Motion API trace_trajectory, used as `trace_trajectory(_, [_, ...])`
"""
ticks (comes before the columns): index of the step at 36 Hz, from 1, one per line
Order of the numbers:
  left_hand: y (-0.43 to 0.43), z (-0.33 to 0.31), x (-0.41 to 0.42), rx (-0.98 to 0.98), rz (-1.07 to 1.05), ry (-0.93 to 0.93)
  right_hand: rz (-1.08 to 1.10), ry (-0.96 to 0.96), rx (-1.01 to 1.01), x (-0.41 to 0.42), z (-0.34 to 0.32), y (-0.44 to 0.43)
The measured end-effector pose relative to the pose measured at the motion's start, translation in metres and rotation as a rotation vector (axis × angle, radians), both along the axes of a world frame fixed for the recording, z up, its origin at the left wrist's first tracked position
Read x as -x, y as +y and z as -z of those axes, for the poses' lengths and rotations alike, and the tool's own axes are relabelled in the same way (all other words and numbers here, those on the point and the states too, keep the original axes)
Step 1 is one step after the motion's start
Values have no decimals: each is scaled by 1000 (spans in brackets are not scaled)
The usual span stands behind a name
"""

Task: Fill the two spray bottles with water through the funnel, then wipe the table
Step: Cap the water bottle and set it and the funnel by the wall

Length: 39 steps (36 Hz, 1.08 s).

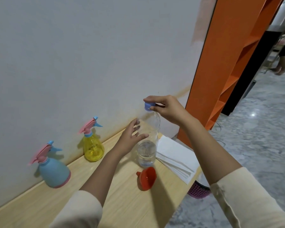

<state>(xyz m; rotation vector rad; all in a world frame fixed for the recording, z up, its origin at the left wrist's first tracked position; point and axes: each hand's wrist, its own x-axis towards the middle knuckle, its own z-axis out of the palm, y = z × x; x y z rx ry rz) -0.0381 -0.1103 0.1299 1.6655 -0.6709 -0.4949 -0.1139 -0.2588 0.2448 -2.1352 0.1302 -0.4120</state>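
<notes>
Step in hand looks like the water bottle (147,142) being opened or closed at its cap; no pouring underway. The clear bottle stands upright on the tabletop (127,203), water only in its lower part, the rest empty. All places below are relative to this bottle.

Right hand (166,109) is over the bottle's top, fingers (150,98) clamped on the blue cap (149,106). Cannot tell whether the cap is threaded on or lifted just clear of the neck.

Left hand (130,137) is at the bottle's left side at mid-height, fingers spread apart and curved toward the body, at or just short of contact; not gripping yet as far as visible.

Orange funnel (146,177) lies on its side on the tabletop just in front of the bottle, seated in neither sprayer.

Yellow spray bottle (93,145) stands to the bottle's left by the wall, pink trigger head on. Blue spray bottle (53,170) is further left and nearer the camera, head also on. Stack of white paper towels (176,157) lies just right of the bottle.

Judgement: filling not started, wiping not started. Next move likely needs the left hand to close on the bottle to stop it turning while the cap is worked. Then a sprayer head must come off and the funnel be stood in that neck before any pour.
</notes>
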Motion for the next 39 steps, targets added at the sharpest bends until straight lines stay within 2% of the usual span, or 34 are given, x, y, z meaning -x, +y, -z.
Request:
trace_trajectory(4, [1,0,2,16,-12,16,5,-51,-28,-2,7,1])
trace_trajectory(9, [0,1,6,23,-34,9,122,-140,-51,-5,12,4])
trace_trajectory(12, [0,2,6,14,-34,-1,111,-121,-51,-6,12,4])
trace_trajectory(16, [-2,0,5,-5,-33,-16,-53,21,-238,-5,24,2])
trace_trajectory(21, [-3,3,9,10,-65,-6,59,-174,-387,-13,48,12])
trace_trajectory(29, [-5,1,14,18,-74,2,165,-284,-245,-21,48,22])
trace_trajectory(34, [-2,3,13,24,-85,2,5,-206,-300,-19,58,17])
trace_trajectory(39, [-4,4,14,29,-90,4,86,-275,-348,-22,60,16])
